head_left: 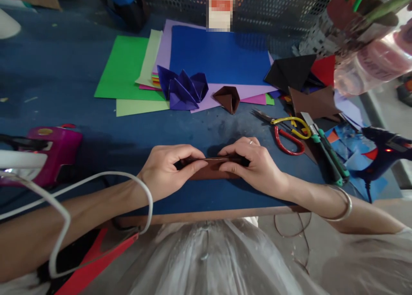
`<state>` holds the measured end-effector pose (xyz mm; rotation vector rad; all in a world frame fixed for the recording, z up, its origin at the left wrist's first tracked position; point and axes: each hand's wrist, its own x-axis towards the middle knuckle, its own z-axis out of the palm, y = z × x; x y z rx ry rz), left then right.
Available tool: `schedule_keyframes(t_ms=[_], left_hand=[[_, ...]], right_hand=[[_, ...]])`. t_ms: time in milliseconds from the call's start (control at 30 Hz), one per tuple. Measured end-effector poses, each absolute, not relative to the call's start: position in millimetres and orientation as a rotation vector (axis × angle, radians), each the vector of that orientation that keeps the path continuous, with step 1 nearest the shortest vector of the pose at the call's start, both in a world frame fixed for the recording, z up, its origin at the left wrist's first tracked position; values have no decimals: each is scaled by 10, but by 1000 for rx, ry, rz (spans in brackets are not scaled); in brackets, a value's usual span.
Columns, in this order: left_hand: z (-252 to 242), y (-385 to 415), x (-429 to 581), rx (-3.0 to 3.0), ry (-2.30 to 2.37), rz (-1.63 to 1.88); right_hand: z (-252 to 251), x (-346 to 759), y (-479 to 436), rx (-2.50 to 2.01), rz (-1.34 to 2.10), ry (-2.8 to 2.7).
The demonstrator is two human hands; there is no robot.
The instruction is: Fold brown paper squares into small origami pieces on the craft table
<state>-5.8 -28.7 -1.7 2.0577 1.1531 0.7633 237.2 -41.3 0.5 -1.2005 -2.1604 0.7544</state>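
Note:
A piece of brown paper (206, 171) is held low over the blue table, near its front edge. My left hand (170, 168) pinches its left end, thumb on the near side and fingers behind. At the other end my right hand (254, 164) grips it the same way. The upper edge of the paper runs level between both thumbs and looks folded. Beyond the hands lie a folded brown paper piece (228, 99) and several folded purple paper pieces (183, 89).
Coloured paper sheets (219, 57) are stacked at the back. On the right lie scissors (288, 130), cutters (325, 153), paper scraps and a glue gun (383, 151) with a red light. A white cable (106, 173) loops over my left forearm, near a magenta device (61, 151).

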Motion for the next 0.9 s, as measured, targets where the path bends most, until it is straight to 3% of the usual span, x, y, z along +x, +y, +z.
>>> schedule_keyframes(t_ms=[900], left_hand=[[7,-320,-2,2072,1161,753]], right_hand=[[-8,2333,-425,-1215,768,-2112]])
